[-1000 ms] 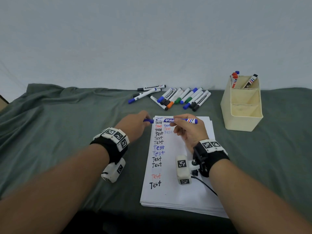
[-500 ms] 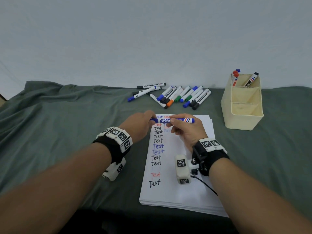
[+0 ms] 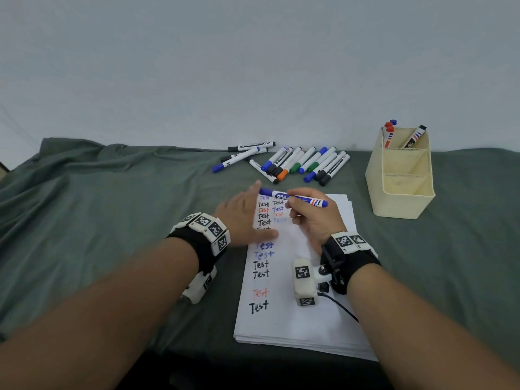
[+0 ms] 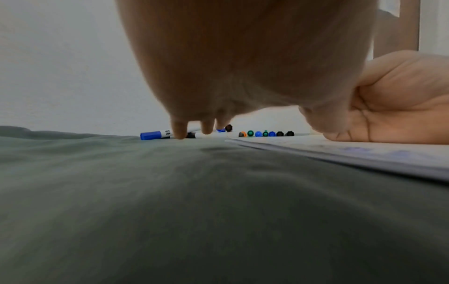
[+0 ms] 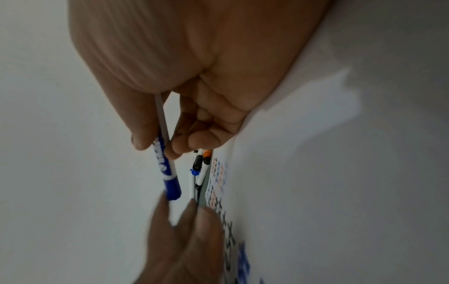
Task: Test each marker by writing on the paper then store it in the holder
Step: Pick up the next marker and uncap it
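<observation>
My right hand (image 3: 306, 212) pinches a capped blue marker (image 3: 292, 197) and holds it level over the top of the paper (image 3: 295, 280). The right wrist view shows thumb and fingers round the blue marker (image 5: 167, 169), cap end pointing away. My left hand (image 3: 246, 211) lies beside the cap end with fingers straight, holding nothing; its fingertips (image 4: 179, 132) point down at the cloth. The paper carries columns of "Test" in black, red and blue. The cream holder (image 3: 399, 190) stands at the right, with three markers (image 3: 389, 133) in its rear compartment.
Several loose markers (image 3: 295, 164) lie in a row on the green cloth (image 3: 112, 206) behind the paper, also seen as a line of marker caps (image 4: 264, 134) low ahead. The holder's two front compartments hold nothing. A pale wall rises behind the table.
The left hand brought the blue cap onto the marker's tip, then let go and spread its fingers. The right hand kept the marker almost still.
</observation>
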